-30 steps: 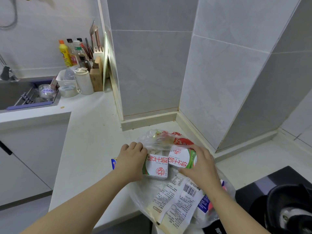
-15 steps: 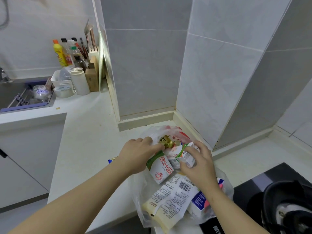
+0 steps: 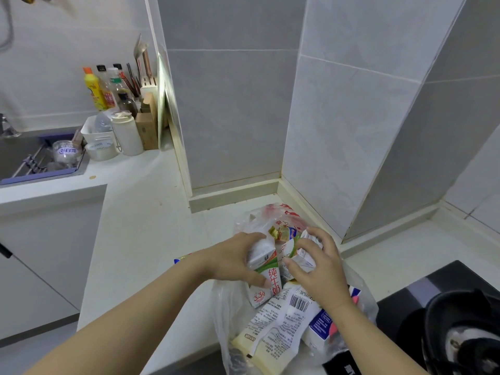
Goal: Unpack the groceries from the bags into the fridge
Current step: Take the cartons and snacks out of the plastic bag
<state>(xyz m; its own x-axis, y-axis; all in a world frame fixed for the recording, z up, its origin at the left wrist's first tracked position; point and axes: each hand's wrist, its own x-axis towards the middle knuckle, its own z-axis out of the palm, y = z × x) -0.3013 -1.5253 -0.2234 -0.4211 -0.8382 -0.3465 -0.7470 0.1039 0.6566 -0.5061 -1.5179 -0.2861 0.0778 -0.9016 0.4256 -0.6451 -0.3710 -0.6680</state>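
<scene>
Milk carton (image 3: 266, 282), green and white, sits tilted in the mouth of the clear plastic bag (image 3: 224, 315) at lower centre of the head view. The left hand (image 3: 238, 262) grips it round its top. The right hand (image 3: 322, 272) curls round a second carton (image 3: 304, 257) just beside it. The bag lies on the white bench (image 3: 140, 212). Its near end, holding a flat barcoded packet (image 3: 281, 320), appears to overhang the bench edge. Likely risk: lifting both cartons drags the film, and the overhanging load slides off. No fridge is in view.

I see a yellow bottle (image 3: 92, 89), knife block (image 3: 148, 125) and white canister (image 3: 127, 135) on the tabletop (image 3: 140, 201) beside the sink (image 3: 16, 155); a black pan (image 3: 457, 315) sits lower right.
</scene>
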